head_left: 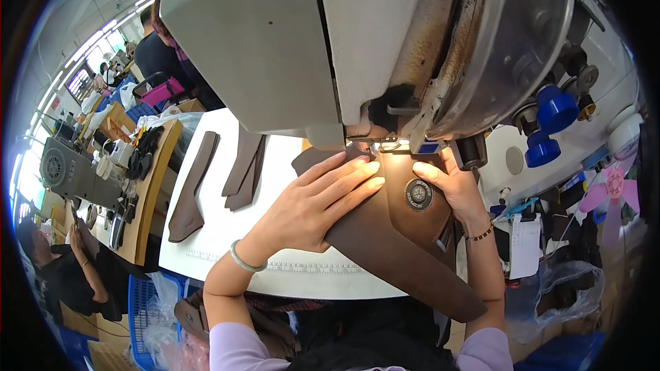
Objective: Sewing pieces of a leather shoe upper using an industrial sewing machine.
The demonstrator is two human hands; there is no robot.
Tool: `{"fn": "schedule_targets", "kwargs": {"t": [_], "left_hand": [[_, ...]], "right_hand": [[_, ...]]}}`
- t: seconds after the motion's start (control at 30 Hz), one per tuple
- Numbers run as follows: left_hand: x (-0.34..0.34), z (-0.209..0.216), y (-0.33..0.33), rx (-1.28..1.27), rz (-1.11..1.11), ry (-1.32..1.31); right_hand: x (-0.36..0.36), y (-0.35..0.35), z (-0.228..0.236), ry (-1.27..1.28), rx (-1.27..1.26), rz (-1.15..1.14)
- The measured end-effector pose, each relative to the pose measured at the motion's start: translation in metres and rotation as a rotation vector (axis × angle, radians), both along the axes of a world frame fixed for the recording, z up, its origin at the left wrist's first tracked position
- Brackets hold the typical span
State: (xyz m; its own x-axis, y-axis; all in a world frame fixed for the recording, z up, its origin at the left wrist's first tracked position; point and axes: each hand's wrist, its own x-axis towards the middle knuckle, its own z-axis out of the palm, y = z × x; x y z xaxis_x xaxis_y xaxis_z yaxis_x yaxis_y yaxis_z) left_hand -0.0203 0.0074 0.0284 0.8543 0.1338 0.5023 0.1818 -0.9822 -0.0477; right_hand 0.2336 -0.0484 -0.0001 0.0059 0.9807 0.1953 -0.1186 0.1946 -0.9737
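Observation:
My left hand [302, 206] lies flat, fingers stretched and side by side, on a long dark brown leather strip [405, 261]. Its fingertips are close to the lit needle area of a sewing machine [254, 41]. Under and beside the strip is a brown leather panel [407, 214] bearing a round dark badge [419, 194]. My right hand [459, 189] grips this panel's right edge, thumb on top; its other fingers are partly hidden. The strip's free end slants down toward my right forearm. The machine head hides the needle itself.
More brown leather strips [195, 185] lie on the white table [275, 278] at the left. Blue knobs [555, 108] stick out on the machine's right. A blue basket [143, 316] stands below left, and a pink fan [613, 189] is at the far right. Other people sit at the left.

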Motion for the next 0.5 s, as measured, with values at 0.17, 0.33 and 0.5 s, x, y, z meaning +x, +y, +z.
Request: {"fn": "schedule_targets", "kwargs": {"t": [0.17, 0.33, 0.5], "left_hand": [[0.0002, 0.0033, -0.0062, -0.074, -0.012, 0.029], [-0.0001, 0.0008, -0.0051, -0.037, 0.000, 0.002], [0.0018, 0.0013, -0.0044, -0.007, -0.006, -0.015]], "right_hand": [[0.0011, -0.0018, -0.0008, 0.005, -0.032, -0.006], [0.0060, 0.0009, -0.0056, -0.005, -0.062, 0.016], [0.0054, 0.0013, -0.0052, 0.061, -0.040, 0.023]]}}
